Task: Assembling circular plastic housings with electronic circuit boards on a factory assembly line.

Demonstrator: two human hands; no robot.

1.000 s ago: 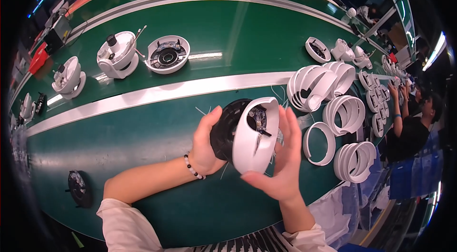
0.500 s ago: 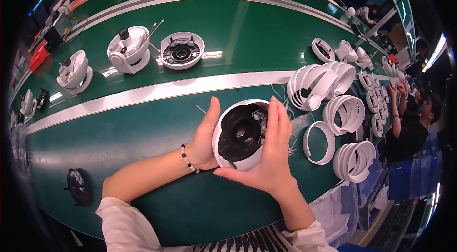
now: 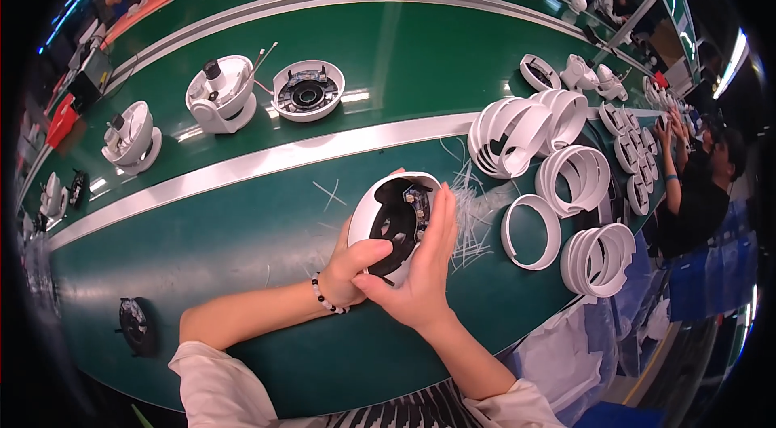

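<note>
**Both hands clasp a white dome housing over the green desk**

At the far left edge of the green desk [image 3: 242, 210], a flat black round part [image 3: 133, 325] lies alone near the rim. Further up on the left, across the pale stripe that runs along the desk, two white dome camera assemblies stand apart from each other: one small unit [image 3: 129, 135] and a larger one [image 3: 220, 94] with a black knob on top. Just beside the larger one sits an open round base [image 3: 308, 90] with dark parts inside and thin wires sticking out.

Near the middle, the left hand [image 3: 353, 264], with a beaded bracelet [image 3: 326, 299] at the wrist, has its grip closed on the lower left of a white dome housing [image 3: 394, 220], thumb lying across the dark opening. The right hand [image 3: 418, 266] presses against the housing's right side, fingers stretched upward along the shell, palm cupping it. The housing is held between both hands just above the desk, tilted so its black interior and a small circuit piece face the camera.

Just right of the hands, a scatter of thin white plastic strips [image 3: 469, 218] lies on the desk. Beyond that are white ring covers: a stacked cluster [image 3: 517, 133], a leaning row [image 3: 575, 177], a single ring [image 3: 531, 231] lying flat, and another stack [image 3: 600, 258] near the desk's edge. At the far right, another person [image 3: 702, 185] in dark clothing reaches toward more white parts.
</note>
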